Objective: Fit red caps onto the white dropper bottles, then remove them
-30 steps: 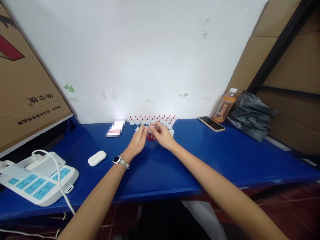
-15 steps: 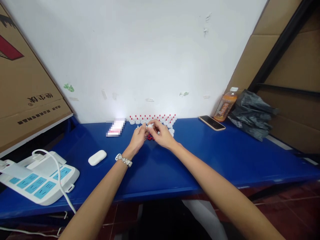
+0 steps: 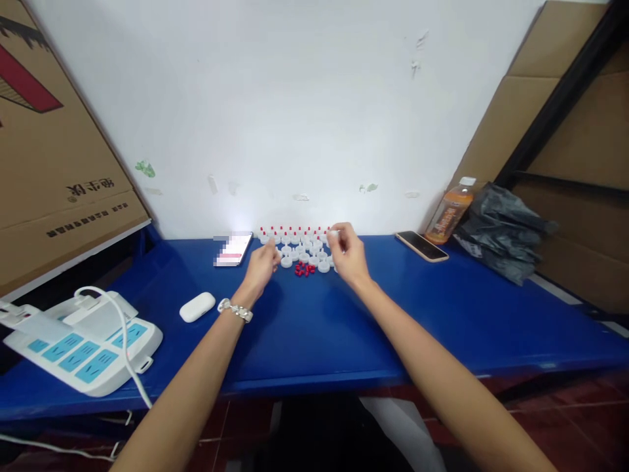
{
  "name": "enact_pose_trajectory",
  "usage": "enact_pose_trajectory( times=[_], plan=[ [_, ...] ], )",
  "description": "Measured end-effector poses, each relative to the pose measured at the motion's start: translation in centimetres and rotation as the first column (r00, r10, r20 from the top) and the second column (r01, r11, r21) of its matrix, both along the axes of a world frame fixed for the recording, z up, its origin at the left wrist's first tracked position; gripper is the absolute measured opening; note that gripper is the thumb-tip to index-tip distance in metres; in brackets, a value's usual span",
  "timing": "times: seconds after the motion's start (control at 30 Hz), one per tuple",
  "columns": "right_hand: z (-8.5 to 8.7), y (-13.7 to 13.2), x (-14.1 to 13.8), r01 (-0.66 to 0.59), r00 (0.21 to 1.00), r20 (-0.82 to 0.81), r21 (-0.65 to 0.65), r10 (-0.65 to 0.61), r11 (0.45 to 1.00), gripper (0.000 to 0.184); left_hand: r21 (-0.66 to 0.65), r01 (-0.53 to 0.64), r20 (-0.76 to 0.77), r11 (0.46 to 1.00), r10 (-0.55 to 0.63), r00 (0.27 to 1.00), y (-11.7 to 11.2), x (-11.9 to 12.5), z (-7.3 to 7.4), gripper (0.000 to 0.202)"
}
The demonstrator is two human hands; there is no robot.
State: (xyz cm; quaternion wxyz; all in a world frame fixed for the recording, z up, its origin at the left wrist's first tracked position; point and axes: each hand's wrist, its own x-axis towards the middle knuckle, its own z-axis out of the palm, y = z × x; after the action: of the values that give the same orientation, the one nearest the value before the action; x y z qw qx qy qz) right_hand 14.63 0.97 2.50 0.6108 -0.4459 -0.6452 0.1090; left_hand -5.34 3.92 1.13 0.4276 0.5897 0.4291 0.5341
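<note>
Far left, power strip (image 3: 83,341) and earbud case (image 3: 197,307) sit well clear. Left hand (image 3: 259,267) hangs with fingers curled beside the loose white caps (image 3: 304,252); can't tell if it holds anything. Red plugs (image 3: 304,269) are heaped just in front. Red-tipped row (image 3: 295,232) runs along the wall. Right hand (image 3: 350,254) pinches one white cap (image 3: 335,234) at the row's right end. Likely risk: a wrist brushing the heap sends plugs rolling toward the table edge (image 3: 314,381). Bare blue surface on both sides; phone (image 3: 421,246) and bottle (image 3: 449,216) well right.
</note>
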Motion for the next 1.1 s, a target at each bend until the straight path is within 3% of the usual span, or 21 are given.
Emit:
enact_pose_trajectory(
  times=[0.07,0.13,0.2,0.27,0.33,0.47,0.6,0.73,0.93,1.1],
  plan=[
    [-0.5,0.7,0.8,0.007,0.998,-0.060,-0.039,-0.009,0.999,0.021,0.176,0.003,-0.297,0.984,0.050,0.954,0.2,0.1,-0.6,0.044],
    [-1.0,1.3,0.9,-0.034,0.997,-0.073,-0.080,0.028,0.996,0.023,0.301,0.087,-0.527,0.950,0.090,0.845,0.2,0.7,-1.2,0.036],
    [-1.3,1.5,0.7,-0.075,0.996,-0.057,-0.108,0.069,0.991,0.025,0.344,0.178,-0.653,0.922,0.099,0.751,0.1,1.4,-1.6,0.027],
    [-1.3,1.4,0.3,-0.101,0.995,-0.037,-0.127,0.098,0.987,0.026,0.347,0.216,-0.695,0.913,0.096,0.712,0.0,1.7,-1.9,0.019],
    [-1.1,1.1,0.1,-0.118,0.993,-0.027,-0.154,0.116,0.981,0.027,0.347,0.206,-0.684,0.915,0.097,0.723,-0.2,1.5,-1.9,0.021],
    [-0.9,0.7,0.0,-0.131,0.990,0.027,-0.205,0.139,0.970,0.028,0.319,0.180,-0.578,0.930,0.041,0.815,-0.7,0.7,-1.3,0.024],
    [-1.3,0.5,-0.4,-0.190,0.975,0.072,-0.240,0.212,0.952,0.029,0.195,0.191,-0.304,0.962,-0.125,0.944,-1.2,0.9,-0.8,0.033],
    [-1.6,0.2,-0.9,-0.241,0.942,0.170,-0.250,0.288,0.938,0.028,0.127,0.193,-0.073,0.973,-0.185,0.980,-1.1,1.3,-0.9,0.038],
    [-1.6,-0.2,-1.3,-0.230,0.917,0.269,-0.247,0.294,0.941,0.034,0.157,0.177,-0.114,0.972,-0.160,0.980,-0.9,0.9,-0.8,0.033],
    [-1.7,-0.1,-1.4,-0.217,0.950,0.171,-0.243,0.262,0.945,0.046,0.264,0.049,-0.249,0.963,0.019,0.968,-0.5,-1.7,0.7,0.029]
  ],
)
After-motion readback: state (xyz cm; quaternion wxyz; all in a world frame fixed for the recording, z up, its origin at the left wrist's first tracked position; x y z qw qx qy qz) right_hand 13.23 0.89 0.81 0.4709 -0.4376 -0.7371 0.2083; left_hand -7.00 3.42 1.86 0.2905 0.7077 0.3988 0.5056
